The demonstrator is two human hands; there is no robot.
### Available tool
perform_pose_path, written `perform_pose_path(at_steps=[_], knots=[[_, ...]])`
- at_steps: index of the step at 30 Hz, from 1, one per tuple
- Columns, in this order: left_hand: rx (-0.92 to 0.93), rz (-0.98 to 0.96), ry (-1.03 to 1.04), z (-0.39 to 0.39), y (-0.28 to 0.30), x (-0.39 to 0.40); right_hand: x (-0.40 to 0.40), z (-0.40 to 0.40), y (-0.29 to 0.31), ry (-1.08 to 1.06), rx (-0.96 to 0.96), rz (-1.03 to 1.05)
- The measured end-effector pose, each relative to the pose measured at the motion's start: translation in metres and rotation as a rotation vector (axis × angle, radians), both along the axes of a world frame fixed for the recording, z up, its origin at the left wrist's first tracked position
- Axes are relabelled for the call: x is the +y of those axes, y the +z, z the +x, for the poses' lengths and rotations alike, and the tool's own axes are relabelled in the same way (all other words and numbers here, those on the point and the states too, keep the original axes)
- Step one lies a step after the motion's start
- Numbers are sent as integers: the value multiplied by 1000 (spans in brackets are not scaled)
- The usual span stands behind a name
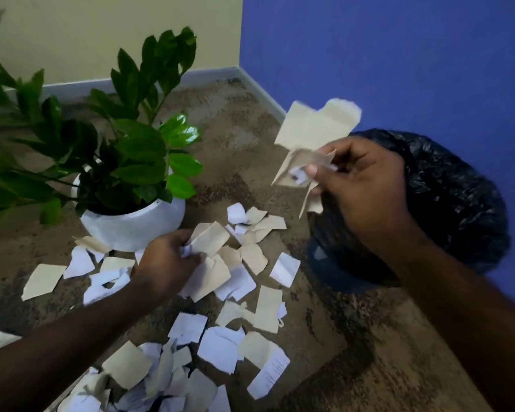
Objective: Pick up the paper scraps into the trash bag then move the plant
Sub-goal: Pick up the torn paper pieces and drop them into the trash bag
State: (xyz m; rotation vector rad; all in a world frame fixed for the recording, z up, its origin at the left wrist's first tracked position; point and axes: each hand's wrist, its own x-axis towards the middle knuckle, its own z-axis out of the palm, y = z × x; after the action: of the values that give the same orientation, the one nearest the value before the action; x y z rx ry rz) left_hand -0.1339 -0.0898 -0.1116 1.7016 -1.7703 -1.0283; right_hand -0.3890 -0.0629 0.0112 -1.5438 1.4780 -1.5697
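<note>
Two walls meet in the corner: a blue wall [399, 55] on the right and a cream wall [101, 31] on the left, over a mottled brown carpet [235, 129]. The plant [125, 150], broad green leaves in a round white pot [134, 227], stands on the carpet left of centre, near the cream wall. The black trash bag [458, 203] sits against the blue wall at right, its mouth partly hidden behind the right arm.

Scraps [220, 346] of white and tan paper litter the carpet from just beside the pot down to the bottom edge, thickest at lower left; a few touch the pot's foot.

The right hand [366, 179] is raised in front of the bag, its grip closed on a bunch [312, 138] of tan and white pieces, pinched between thumb and fingers; the pieces are blurred. The left hand [167, 263] is low on the carpet just in front of the pot, fingers curled round a few scraps in the pile, a tan piece [210, 237] sticking up from its grip.
</note>
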Motion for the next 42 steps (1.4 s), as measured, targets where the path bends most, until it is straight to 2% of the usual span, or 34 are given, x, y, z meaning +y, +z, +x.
perform_pose_path(at_steps=[4, 9, 11, 14, 18, 21, 24, 28, 31, 33, 36, 38, 42], knots=[[103, -4, -17, -23, 10, 5, -4, -37, 25, -218, 5, -99], [174, -181, 17, -58, 36, 1, 3, -77, 15, -489, 110, 20], [240, -237, 9, -70, 56, -5, 7, -89, 9, -471, 200, 200], [469, -223, 15, -91, 89, -13, 14, -93, 4, -400, 270, 456], [646, -251, 19, -127, 124, -21, 16, -88, 3, -454, 337, 393], [725, -240, 21, -162, 136, -22, 14, -86, 9, -493, 172, 321], [698, -253, -46, -194, 141, -17, 12, -85, 13, -596, 105, 242], [694, -24, -269, -218, 139, -8, 14, -84, 12, -623, 170, 184], [688, 44, -435, -212, 125, -10, 15, -83, 10, -607, 239, 184], [721, 66, -430, -202, 121, -13, 14, -81, 7, -587, 232, 177], [751, -14, -376, -179, 114, -19, 12, -71, 4, -534, 230, 152], [676, -111, -372, -156, 103, -21, 12, -58, 3, -476, 292, 92], [355, -234, -418, -88, 68, -10, 12, -21, 4, -267, 524, -76]])
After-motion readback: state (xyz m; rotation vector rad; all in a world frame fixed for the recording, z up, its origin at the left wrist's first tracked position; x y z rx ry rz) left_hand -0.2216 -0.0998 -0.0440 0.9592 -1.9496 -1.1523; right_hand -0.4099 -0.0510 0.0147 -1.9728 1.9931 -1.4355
